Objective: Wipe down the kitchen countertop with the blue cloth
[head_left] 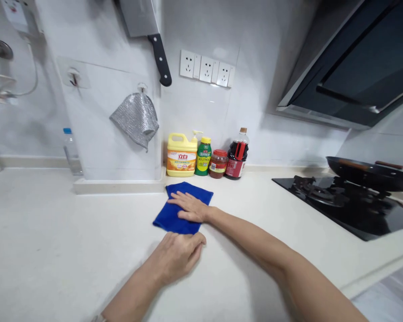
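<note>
A blue cloth lies spread on the white countertop, its corners turned at angles. My right hand rests flat on top of it, fingers stretched out and slightly apart. Close to the cloth's near edge is my left hand, curled with the knuckles up and the thumb toward the right. Its fingertips are hidden beneath it, so whether they grip anything does not show.
Against the wall stand a yellow detergent jug, a green bottle, a red-lidded jar and a dark sauce bottle. To the right, a wok sits on the gas stove. A cleaver and silvery mesh cloth hang left.
</note>
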Action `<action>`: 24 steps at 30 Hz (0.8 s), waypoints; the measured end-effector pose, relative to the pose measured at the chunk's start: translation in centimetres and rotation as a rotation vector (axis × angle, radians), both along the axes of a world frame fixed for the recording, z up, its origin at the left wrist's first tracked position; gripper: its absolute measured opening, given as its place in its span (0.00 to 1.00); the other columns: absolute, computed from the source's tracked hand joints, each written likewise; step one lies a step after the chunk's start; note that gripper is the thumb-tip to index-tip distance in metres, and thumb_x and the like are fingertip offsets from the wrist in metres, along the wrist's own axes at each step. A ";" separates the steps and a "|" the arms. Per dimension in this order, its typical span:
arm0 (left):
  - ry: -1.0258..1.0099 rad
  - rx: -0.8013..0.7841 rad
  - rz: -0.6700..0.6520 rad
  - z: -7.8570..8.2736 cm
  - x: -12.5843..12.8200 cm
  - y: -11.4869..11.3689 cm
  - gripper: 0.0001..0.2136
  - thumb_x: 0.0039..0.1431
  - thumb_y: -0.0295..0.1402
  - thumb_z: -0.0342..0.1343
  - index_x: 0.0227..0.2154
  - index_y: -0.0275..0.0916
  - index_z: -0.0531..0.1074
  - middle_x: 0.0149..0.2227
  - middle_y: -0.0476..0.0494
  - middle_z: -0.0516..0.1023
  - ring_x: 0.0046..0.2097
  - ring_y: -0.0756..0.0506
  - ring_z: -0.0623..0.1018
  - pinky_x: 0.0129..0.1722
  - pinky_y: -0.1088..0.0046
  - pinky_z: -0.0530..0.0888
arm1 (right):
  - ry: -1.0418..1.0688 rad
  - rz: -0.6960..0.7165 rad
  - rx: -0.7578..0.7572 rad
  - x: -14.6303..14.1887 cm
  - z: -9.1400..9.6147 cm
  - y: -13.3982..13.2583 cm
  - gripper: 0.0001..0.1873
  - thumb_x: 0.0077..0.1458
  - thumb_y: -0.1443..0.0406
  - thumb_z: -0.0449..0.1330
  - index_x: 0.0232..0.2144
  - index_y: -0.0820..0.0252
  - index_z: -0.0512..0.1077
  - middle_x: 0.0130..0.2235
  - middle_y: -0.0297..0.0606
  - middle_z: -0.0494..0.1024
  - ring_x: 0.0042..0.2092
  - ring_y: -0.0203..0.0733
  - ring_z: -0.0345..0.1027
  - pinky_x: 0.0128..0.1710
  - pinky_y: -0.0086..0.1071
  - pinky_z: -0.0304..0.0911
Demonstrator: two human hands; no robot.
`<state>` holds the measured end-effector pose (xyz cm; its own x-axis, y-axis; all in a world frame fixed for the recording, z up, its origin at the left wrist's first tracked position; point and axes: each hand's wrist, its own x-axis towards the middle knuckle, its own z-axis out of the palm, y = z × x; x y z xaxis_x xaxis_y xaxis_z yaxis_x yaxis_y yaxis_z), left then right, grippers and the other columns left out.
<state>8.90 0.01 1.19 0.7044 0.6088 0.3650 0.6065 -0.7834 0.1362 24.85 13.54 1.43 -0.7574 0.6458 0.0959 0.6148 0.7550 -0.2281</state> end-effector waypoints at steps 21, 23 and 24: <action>-0.062 0.195 -0.106 -0.6 0.7 -1.0 0.08 0.59 0.29 0.50 0.40 0.44 0.71 0.27 0.52 0.79 0.24 0.47 0.76 0.21 0.72 0.60 | -0.055 -0.353 -0.033 -4.4 0.3 5.2 0.36 0.68 0.56 0.42 0.68 0.77 0.46 0.71 0.55 0.40 0.72 0.50 0.32 0.70 0.40 0.33; -0.067 0.188 -0.100 -0.7 0.7 -1.2 0.08 0.60 0.29 0.49 0.40 0.44 0.71 0.27 0.52 0.79 0.24 0.47 0.76 0.21 0.72 0.60 | -0.045 -0.345 -0.027 -4.5 0.0 6.7 0.35 0.68 0.55 0.42 0.69 0.72 0.46 0.71 0.50 0.41 0.72 0.47 0.32 0.70 0.41 0.32; -0.073 0.179 -0.101 -0.7 0.7 -1.2 0.08 0.60 0.29 0.49 0.40 0.44 0.70 0.27 0.53 0.79 0.24 0.48 0.76 0.21 0.72 0.60 | -0.042 -0.344 -0.026 -4.6 -0.1 7.5 0.34 0.68 0.55 0.42 0.69 0.70 0.46 0.71 0.48 0.41 0.72 0.46 0.33 0.70 0.42 0.31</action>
<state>9.57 -1.23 0.49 0.7261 0.4576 0.5131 0.5176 -0.8551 0.0302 20.26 21.00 1.35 -0.4975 0.8660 0.0496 0.8417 0.4958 -0.2138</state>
